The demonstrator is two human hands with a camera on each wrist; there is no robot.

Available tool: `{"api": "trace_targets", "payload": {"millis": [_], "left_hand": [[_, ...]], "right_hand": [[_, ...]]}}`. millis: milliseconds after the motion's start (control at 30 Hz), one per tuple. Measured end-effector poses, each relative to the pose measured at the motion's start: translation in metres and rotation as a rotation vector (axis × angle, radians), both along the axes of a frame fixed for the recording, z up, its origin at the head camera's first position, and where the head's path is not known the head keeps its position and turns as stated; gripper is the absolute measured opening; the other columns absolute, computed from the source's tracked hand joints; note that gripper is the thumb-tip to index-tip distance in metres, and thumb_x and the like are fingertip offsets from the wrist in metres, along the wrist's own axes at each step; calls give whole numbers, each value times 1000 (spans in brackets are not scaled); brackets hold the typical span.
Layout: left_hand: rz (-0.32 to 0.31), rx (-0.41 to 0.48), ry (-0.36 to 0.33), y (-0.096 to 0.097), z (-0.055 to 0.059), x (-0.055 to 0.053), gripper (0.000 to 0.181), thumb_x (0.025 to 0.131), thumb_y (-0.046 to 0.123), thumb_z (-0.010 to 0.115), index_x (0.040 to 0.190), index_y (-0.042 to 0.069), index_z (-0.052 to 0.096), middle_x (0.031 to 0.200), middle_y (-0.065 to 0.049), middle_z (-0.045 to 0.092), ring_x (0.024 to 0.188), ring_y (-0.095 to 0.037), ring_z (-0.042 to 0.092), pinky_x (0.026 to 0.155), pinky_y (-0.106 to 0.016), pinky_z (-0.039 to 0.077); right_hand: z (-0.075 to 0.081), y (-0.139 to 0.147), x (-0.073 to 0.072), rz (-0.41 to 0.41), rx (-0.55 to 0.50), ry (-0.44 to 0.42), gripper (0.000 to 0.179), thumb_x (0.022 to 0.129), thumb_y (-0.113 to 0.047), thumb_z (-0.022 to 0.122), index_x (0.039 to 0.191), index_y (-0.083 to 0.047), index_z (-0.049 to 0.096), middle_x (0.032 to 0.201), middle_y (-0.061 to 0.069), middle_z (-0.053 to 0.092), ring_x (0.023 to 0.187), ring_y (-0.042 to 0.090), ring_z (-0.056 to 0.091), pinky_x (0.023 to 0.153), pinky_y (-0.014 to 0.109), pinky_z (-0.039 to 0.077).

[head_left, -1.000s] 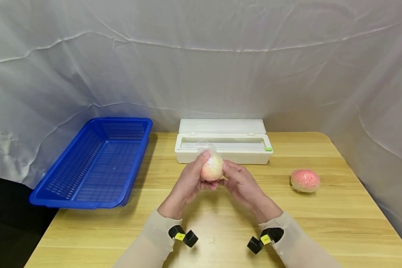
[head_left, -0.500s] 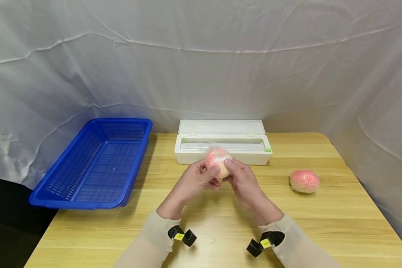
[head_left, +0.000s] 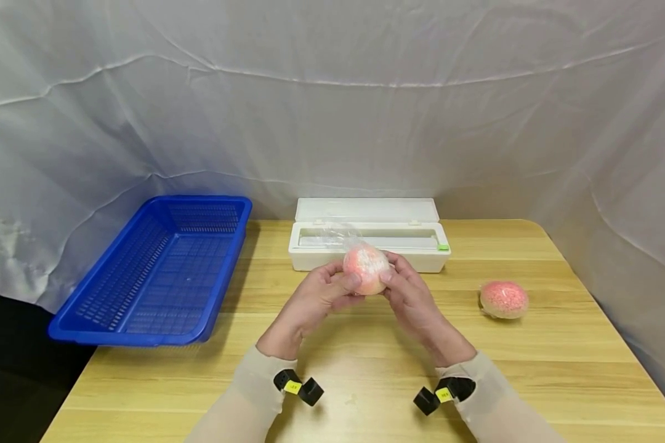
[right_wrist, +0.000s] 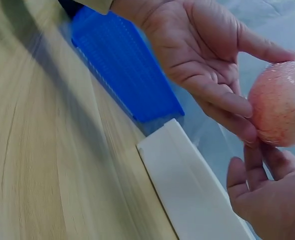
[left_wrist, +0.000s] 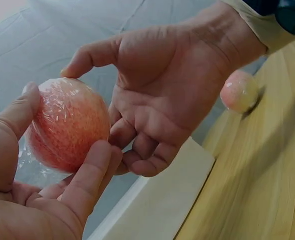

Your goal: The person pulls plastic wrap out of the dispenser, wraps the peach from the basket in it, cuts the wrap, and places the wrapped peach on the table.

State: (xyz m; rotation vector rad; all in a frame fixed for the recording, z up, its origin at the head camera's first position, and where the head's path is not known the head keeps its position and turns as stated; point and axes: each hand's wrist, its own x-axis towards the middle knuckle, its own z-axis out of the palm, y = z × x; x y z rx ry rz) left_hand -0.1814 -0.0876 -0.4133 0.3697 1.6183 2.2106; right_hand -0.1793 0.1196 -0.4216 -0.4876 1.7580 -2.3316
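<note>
Both hands hold a pink and cream peach [head_left: 366,269] up before the white box, in the head view. Clear plastic film [left_wrist: 62,102] is wrapped round the peach, and a loose tail of it sticks out at the far left side. My left hand [head_left: 318,294] grips the peach from the left, thumb on the near face and fingers beneath. From the right, my right hand [head_left: 412,301] pinches it between thumb and fingers. In the left wrist view, my right thumb tip touches the top of the peach.
A white film dispenser box [head_left: 368,259] stands with its lid [head_left: 366,210] raised behind the hands. To the left is a blue plastic basket [head_left: 196,326]. Another film-wrapped pink peach [head_left: 504,299] lies on the wooden table [head_left: 576,369] at the right. Grey cloth [head_left: 332,141] hangs behind.
The peach has been turned in the hands and moved slightly right, its pinker side now showing. Fingers have shifted round it, and the loose film tail shows more plainly.
</note>
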Motion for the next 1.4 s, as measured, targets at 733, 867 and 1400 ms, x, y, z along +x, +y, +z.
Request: {"api": "trace_targets", "payload": {"millis": [733,867,1400], "left_hand": [[258,-196,144,2,6,2,37,113,20,51,148,15,61,142,-14,52,122,-30,66,96,-40,61],[293,-233,151,3,6,1,40,109,16,60,148,14,58,123,-11,51,103,-20,64,89,-39,63],[-39,-88,14,-11,1,-4,54,105,11,62,153,-6,43,143,-24,57,114,-18,68,104,-42,57]], "right_hand": [[-10,8,-7,-242,59,-92,39,110,-16,56,145,2,55,119,-9,69,105,9,65,90,31,59],[-13,9,-6,-164,-47,-101,27,110,-14,56,135,-10,66,119,-6,74,103,10,71,92,31,61],[21,19,-11,-418,156,101,47,103,4,61,149,-1,52,95,-5,67,83,8,68,77,24,60]]}}
